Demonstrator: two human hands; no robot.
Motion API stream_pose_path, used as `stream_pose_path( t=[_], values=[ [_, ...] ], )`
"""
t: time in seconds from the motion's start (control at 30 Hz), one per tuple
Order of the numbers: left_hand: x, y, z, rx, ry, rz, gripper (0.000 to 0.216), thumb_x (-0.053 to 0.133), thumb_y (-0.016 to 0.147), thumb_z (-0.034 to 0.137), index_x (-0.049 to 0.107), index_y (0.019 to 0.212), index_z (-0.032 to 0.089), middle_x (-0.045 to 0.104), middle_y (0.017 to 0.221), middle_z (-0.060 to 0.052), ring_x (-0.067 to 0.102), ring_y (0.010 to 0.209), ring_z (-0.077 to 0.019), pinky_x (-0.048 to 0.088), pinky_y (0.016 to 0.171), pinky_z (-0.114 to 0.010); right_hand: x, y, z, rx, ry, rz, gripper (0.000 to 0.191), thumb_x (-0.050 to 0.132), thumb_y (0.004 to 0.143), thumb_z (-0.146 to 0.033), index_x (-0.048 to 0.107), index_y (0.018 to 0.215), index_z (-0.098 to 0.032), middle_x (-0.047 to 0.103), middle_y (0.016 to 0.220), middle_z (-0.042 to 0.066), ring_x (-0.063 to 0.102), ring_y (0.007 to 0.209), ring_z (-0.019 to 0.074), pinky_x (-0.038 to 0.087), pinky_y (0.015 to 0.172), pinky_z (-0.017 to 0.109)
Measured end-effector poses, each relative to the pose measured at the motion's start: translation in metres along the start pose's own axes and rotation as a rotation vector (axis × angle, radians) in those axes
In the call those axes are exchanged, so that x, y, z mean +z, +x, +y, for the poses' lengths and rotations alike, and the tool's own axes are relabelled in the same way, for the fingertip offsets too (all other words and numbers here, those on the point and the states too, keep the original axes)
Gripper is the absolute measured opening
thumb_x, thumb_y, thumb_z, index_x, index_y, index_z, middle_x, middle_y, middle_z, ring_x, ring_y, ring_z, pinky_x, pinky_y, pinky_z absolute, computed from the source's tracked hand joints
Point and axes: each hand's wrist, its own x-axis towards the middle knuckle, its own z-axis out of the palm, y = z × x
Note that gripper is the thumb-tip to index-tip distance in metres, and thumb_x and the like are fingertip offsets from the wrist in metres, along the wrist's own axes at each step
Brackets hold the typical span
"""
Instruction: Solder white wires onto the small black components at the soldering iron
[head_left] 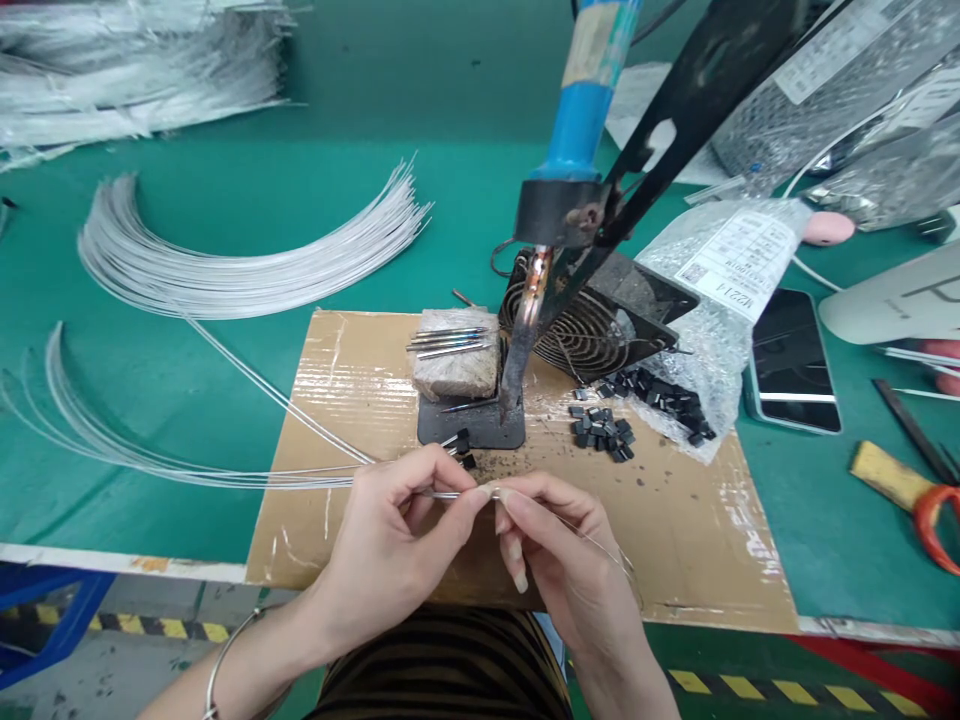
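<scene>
A green bench (225, 420) stretches out in front of you, with a taped sheet of cardboard (675, 520) laid at its near edge as the working pad. On that pad, at about 12 o'clock from your hands, a blue-handled soldering iron (589, 110) hangs tip-down in a black stand (472, 425), beside a grubby sponge block (457, 365) with a few metal tips lying across it. A small fan (592, 320) sits behind the stand, and loose black components (604, 430) spill from a bubble-wrap bag (712, 300) at 2 o'clock. A phone (795, 360) lies further right, and a fan of cut white wires (240, 265) curves at 10 o'clock.

Your left hand (397, 540) and right hand (555, 550) meet just in front of the stand, both closed in a fingertip pinch on one thin white wire (300, 480). It runs from the pinch out towards 9 o'clock across the cardboard and bench, and a bare metal end shows between your fingertips.

The wire looks very light and springy, holding a gentle curve rather than drooping, and it is likely slick in its sleeve. It probably kinks if bent sharply. Grip it close to the stripped end, with thumb and forefinger on the sleeve, so the tip stays steady and the long tail cannot swing it about.
</scene>
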Motion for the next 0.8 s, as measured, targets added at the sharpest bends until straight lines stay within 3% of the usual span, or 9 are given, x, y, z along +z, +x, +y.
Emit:
stream_pose_path(
  t=[0.2, 0.47, 0.8],
  values=[
    [0.0030, -0.0028, -0.0068, 0.074, 0.066, 0.063, 0.020, 0.067, 0.092, 0.028, 0.067, 0.075, 0.018, 0.055, 0.056, 0.003, 0.036, 0.049, -0.0101, 0.026, 0.046, -0.025, 0.0027, -0.0004, 0.0001, 0.000, 0.023, 0.021, 0.016, 0.088, 0.084, -0.035, 0.086, 0.081, -0.020, 0.070, 0.063, 0.000, 0.055, 0.043, 0.0047, 0.047, 0.041, 0.012],
    [0.0012, -0.0004, -0.0081, 0.086, 0.057, 0.006, 0.022, 0.066, 0.094, 0.025, 0.066, 0.073, 0.018, 0.046, 0.054, 0.006, 0.030, 0.049, -0.0090, 0.021, 0.044, -0.025, -0.0018, 0.0024, -0.0075, 0.053, -0.039, 0.005, 0.020, 0.089, 0.080, -0.035, 0.083, 0.073, -0.017, 0.068, 0.060, 0.000, 0.055, 0.040, 0.0070, 0.045, 0.038, 0.016],
    [0.0092, -0.0028, 0.0006, 0.177, 0.065, 0.146, 0.019, 0.070, 0.089, 0.013, 0.066, 0.070, 0.018, 0.048, 0.055, 0.008, 0.030, 0.045, -0.0056, 0.024, 0.043, -0.021, 0.0081, 0.0024, -0.0024, 0.003, 0.057, 0.038, 0.018, 0.091, 0.079, -0.034, 0.085, 0.073, -0.018, 0.067, 0.059, -0.001, 0.056, 0.042, 0.0059, 0.051, 0.040, 0.013]
  ],
)
